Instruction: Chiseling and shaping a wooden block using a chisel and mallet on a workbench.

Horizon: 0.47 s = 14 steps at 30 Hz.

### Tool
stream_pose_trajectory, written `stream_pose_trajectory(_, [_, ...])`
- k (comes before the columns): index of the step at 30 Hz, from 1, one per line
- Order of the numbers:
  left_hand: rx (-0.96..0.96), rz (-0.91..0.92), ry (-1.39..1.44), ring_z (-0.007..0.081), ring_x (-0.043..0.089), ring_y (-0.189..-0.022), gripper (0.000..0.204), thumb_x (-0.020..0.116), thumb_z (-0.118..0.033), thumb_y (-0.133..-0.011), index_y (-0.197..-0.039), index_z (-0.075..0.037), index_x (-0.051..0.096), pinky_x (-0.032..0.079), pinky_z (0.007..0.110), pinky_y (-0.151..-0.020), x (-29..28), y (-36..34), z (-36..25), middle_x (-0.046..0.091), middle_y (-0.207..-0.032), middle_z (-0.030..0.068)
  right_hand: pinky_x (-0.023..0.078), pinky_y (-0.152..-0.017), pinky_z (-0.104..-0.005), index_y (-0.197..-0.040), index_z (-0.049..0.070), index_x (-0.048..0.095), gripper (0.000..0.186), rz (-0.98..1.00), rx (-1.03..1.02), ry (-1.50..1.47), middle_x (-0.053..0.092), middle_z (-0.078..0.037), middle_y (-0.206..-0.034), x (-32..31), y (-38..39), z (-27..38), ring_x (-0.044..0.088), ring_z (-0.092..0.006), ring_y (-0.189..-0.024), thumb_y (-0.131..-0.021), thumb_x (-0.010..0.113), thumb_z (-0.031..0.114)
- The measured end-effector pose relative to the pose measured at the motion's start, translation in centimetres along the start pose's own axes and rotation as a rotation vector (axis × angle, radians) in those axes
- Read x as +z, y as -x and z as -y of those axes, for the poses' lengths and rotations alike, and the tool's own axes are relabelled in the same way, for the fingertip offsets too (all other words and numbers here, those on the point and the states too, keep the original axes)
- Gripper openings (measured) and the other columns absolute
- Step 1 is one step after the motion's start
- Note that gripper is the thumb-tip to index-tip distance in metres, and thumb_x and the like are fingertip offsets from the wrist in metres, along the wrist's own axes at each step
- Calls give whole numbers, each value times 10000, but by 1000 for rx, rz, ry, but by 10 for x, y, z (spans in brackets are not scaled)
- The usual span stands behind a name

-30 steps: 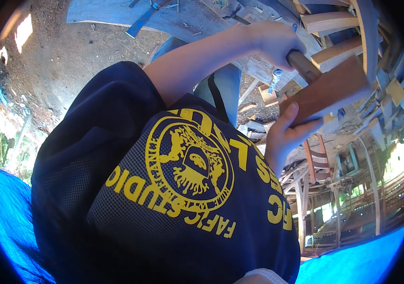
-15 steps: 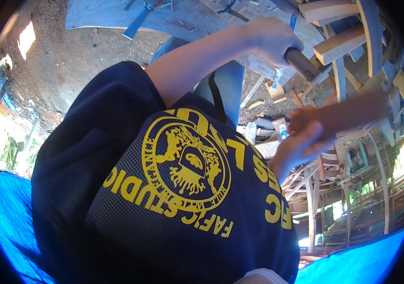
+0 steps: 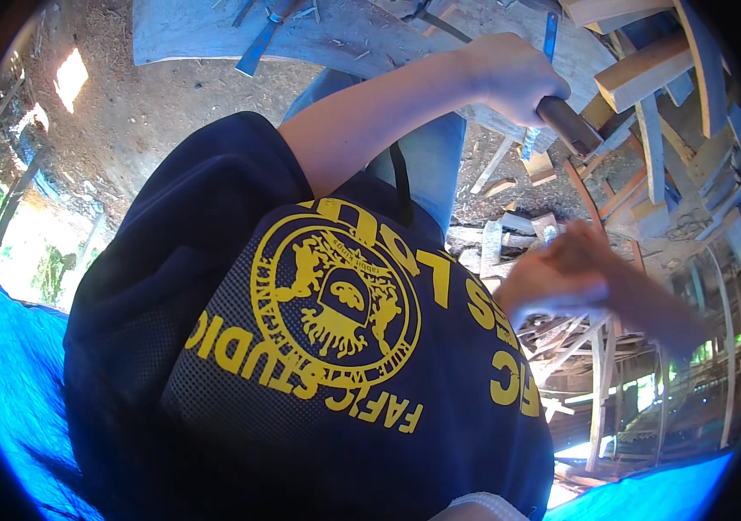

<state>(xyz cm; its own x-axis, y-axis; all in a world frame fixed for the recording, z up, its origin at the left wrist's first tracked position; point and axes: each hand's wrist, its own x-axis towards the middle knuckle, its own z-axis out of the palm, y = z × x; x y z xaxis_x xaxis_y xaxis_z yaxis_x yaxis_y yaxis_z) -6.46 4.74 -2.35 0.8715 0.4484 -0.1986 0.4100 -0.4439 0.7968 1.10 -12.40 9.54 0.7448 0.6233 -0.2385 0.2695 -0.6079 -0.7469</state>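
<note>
My left hand [image 3: 522, 80] is closed round a chisel. Its thick brown wooden handle [image 3: 570, 126] sticks out toward the lower right, and a dark metal shaft [image 3: 445, 27] runs from the far side of the fist toward a large pale slab of wood [image 3: 188, 39]. Lower right, my right hand [image 3: 553, 280] grips a stout brown wooden club [image 3: 658, 300], smeared by motion. The club is apart from the chisel handle and slants down to the right. What the chisel's tip touches is too small to make out.
Another chisel with a blue-grey blade [image 3: 256, 52] lies on the slab, and a blue strip-like tool [image 3: 551, 36] stands beyond my left fist. Cut timbers [image 3: 648, 74] are heaped at upper right. Wood scraps [image 3: 540, 169] litter the dirt floor. Blue sheeting [image 3: 10, 373] hangs at lower left.
My right hand has swung the club downward, away from the chisel handle, and the club now tips down to the right. My left hand keeps its hold; the view has shifted slightly.
</note>
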Motion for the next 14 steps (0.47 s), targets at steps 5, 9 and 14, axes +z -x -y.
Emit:
stream_pose_trajectory(5, [14, 15, -44, 249, 662, -706, 169, 674, -366, -727, -842, -244, 656, 499, 401, -606, 9, -5, 7, 660, -718, 3, 529, -713, -328, -1318, -19, 357, 612, -85, 194, -135, 556, -234, -1065, 8, 0, -7, 623, -264, -888, -923, 558, 403])
stream_pose_trajectory(9, [0, 33, -76, 244, 667, -700, 170, 665, -378, -740, -848, -246, 660, 503, 400, -602, 15, -6, 0, 661, -713, 8, 519, -561, -267, -1316, 50, 397, 625, -287, 139, -348, 609, -179, -905, -22, -27, 22, 628, -236, -699, -867, 651, 402])
stream_pose_trajectory(14, [-44, 98, -126, 244, 674, -712, 182, 658, -389, -756, -864, -243, 665, 512, 403, -616, 19, -11, -7, 669, -719, 9, 518, -579, -264, -1371, 30, 370, 689, 171, 49, 65, 660, -201, -938, -37, -70, 66, 659, -236, -727, -855, 683, 362])
